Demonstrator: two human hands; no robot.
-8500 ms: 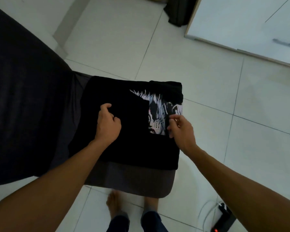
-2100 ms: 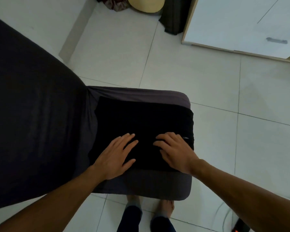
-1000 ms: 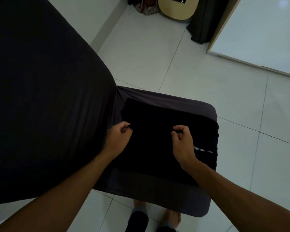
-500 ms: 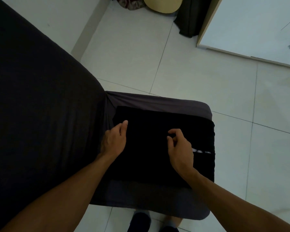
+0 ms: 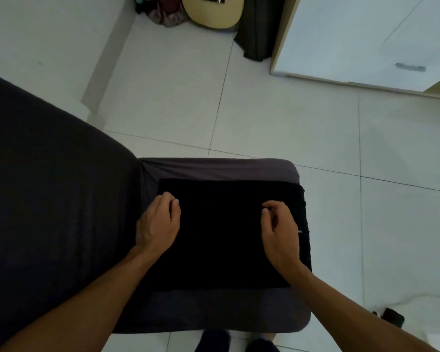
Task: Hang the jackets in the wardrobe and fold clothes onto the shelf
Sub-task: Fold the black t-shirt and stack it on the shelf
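Black shirt (image 5: 221, 232), grey cushion (image 5: 214, 168)

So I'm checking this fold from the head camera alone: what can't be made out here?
- Grip: whether the left hand and right hand pinch the shirt; their own curled fingers hide it.
- Shirt folds: black cloth in dim light shows no layers.
- Wardrobe: cut off by the top and right edges, inside unseen.
- Guitar: cut off by the top edge.
- Object by the cable: too small and dark to identify.

1. A dark grey cushioned seat (image 5: 214, 167) is seen standing on the white tiled floor (image 5: 290, 123).
2. A folded black garment (image 5: 221, 237) is laid flat on it.
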